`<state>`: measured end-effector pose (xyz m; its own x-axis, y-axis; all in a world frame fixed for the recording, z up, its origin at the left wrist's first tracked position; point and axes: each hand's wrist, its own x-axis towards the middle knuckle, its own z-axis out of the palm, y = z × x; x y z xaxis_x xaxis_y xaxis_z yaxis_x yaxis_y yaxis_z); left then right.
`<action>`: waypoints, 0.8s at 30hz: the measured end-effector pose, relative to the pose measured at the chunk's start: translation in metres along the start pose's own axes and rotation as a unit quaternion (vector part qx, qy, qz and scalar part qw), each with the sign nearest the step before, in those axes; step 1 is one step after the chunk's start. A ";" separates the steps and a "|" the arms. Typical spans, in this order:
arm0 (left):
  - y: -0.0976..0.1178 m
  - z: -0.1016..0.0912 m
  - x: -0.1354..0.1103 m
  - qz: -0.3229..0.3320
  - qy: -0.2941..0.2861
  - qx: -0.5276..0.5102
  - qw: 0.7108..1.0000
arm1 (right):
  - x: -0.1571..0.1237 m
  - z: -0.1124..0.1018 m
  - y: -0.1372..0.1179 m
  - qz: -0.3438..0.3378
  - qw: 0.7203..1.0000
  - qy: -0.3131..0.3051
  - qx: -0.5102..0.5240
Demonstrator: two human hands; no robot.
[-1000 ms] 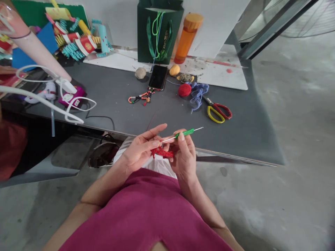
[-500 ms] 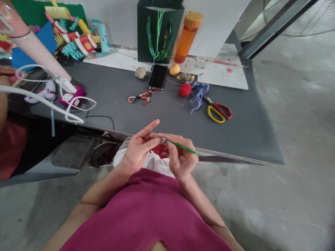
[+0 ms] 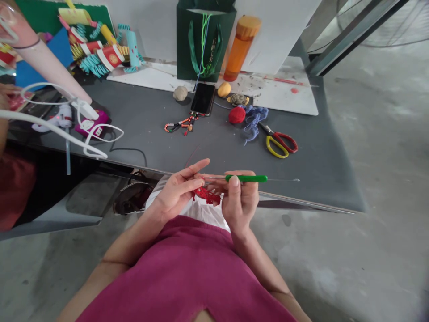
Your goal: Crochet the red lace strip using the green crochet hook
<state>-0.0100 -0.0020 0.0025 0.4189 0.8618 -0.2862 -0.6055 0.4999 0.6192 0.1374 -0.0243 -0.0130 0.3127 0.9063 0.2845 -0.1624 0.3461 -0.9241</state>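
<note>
Between thumb and fingers, my left hand [image 3: 179, 190] pinches a small piece of red crochet work [image 3: 207, 195], which hangs below the fingertips. My left index finger is stretched out, and a thin red yarn strand [image 3: 192, 155] runs up from it across the table. A crochet hook with a green handle [image 3: 250, 178] lies level in my right hand [image 3: 239, 199], thumb pressed on the handle. Its metal shaft points left to the work at my left fingertips; the exact stitch is too small to make out.
On the grey table [image 3: 150, 152] lie a red yarn ball [image 3: 237, 115], blue yarn [image 3: 255, 120], scissors [image 3: 281, 144], a phone [image 3: 203, 99] and a beaded strap [image 3: 179, 125]. Behind stand a green paper bag [image 3: 205, 44] and an orange bottle [image 3: 241, 49]. White cables [image 3: 56, 125] and another person's arm are at left.
My right hand has moved slightly right and turned the crochet hook from slanting to level, showing more of its handle and shaft. More of the red crochet work shows.
</note>
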 end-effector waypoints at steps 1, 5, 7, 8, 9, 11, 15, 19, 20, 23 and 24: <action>0.000 0.000 0.000 -0.010 -0.011 -0.002 1.000 | 0.002 -0.001 0.001 0.026 0.999 -0.015 0.032; 0.000 0.003 0.001 -0.025 -0.052 -0.006 0.998 | 0.007 -0.001 0.005 0.113 0.987 -0.060 0.097; -0.001 0.005 0.001 -0.006 -0.047 0.001 0.999 | 0.007 0.001 0.007 0.127 0.985 -0.066 0.100; -0.002 0.006 0.001 0.004 -0.034 0.007 0.999 | 0.006 0.002 0.008 0.124 0.985 -0.066 0.101; -0.002 0.007 0.000 0.012 -0.019 0.016 1.000 | 0.005 0.003 0.009 0.118 0.986 -0.065 0.102; -0.003 0.006 -0.001 0.026 0.007 0.036 0.999 | 0.004 0.004 0.012 0.105 0.987 -0.063 0.102; -0.005 0.004 -0.001 0.051 0.014 0.068 0.996 | 0.007 0.003 0.014 0.075 0.992 -0.061 0.087; -0.007 0.005 0.000 0.087 0.015 0.102 0.991 | 0.009 -0.001 0.010 0.017 0.999 -0.027 0.027; -0.007 0.005 0.000 0.099 0.016 0.109 0.989 | 0.008 -0.002 0.009 -0.017 1.000 -0.019 -0.006; -0.007 0.008 -0.001 0.122 0.024 0.117 0.985 | 0.004 -0.003 0.011 -0.152 0.983 -0.021 -0.103; -0.007 0.008 -0.001 0.122 0.027 0.119 0.985 | 0.002 -0.002 0.012 -0.182 0.976 -0.026 -0.118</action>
<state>-0.0008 -0.0074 0.0044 0.2399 0.9604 -0.1419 -0.5052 0.2483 0.8265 0.1379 -0.0190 -0.0244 0.2607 0.7474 0.6111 0.1729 0.5866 -0.7912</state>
